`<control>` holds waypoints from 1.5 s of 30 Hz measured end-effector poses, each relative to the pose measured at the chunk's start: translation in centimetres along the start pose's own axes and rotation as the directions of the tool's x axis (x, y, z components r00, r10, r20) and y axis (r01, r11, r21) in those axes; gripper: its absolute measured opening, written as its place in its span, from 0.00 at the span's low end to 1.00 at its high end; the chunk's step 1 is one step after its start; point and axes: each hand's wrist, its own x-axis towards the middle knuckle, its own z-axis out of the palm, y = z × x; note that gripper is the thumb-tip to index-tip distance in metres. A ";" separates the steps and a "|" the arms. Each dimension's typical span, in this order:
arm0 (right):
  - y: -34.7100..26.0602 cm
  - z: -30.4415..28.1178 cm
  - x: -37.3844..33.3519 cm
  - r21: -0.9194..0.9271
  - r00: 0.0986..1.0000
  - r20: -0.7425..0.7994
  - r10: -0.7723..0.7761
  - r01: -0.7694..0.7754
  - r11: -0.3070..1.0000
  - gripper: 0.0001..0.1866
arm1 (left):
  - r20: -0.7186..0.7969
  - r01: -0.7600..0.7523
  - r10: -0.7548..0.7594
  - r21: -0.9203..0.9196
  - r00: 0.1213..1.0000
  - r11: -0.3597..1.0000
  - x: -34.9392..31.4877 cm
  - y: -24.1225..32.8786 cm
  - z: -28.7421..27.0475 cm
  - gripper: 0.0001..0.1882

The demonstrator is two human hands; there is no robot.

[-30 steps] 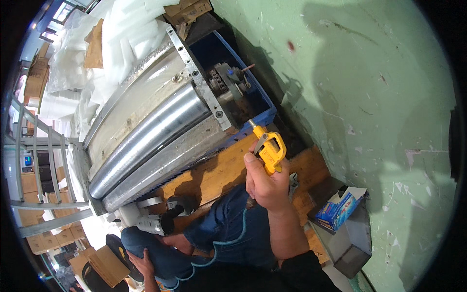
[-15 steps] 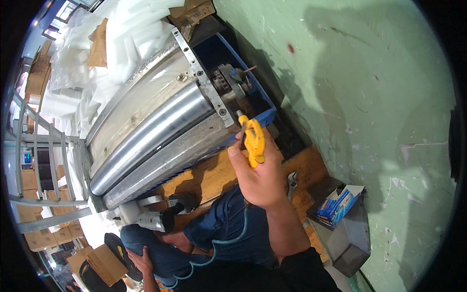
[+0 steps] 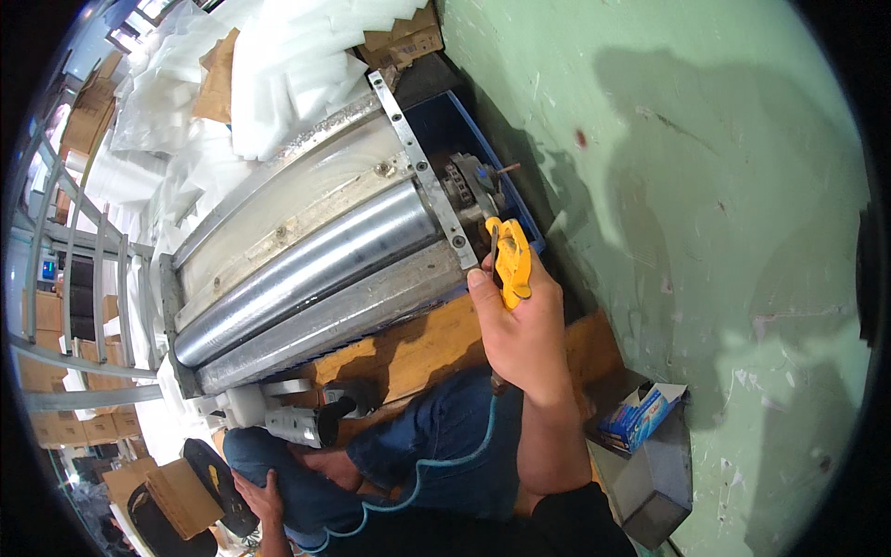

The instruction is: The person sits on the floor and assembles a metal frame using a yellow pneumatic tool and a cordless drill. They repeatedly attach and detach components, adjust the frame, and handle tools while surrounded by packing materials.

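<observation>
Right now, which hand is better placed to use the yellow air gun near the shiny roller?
Probably the right hand: it grips the yellow air gun, near the end of the shiny roller. The left hand rests on the bent leg, away from the gun.

Scuffed green wall (image 3: 715, 241), partly shadowed

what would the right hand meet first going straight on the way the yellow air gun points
Probably the metal mechanism just past the end plate: the yellow air gun in the right hand aims that way, though depth is unclear.
</observation>
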 end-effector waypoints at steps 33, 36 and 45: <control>-0.6 -1.0 3.4 -0.089 0.984 0.124 0.130 -0.119 0.989 0.09 | 0.010 0.014 -0.014 -0.031 1.000 0.999 0.2 0.3 -0.3 0.56; -1.0 -0.8 4.2 -0.150 0.983 0.131 0.127 -0.107 0.983 0.10 | 0.024 0.042 -0.042 -0.011 0.999 0.999 -0.3 1.4 -0.7 0.56; -1.1 -0.4 4.7 -0.248 0.969 0.129 0.209 -0.172 0.953 0.11 | 0.021 0.083 -0.084 0.047 0.996 0.995 -0.5 2.3 -1.3 0.55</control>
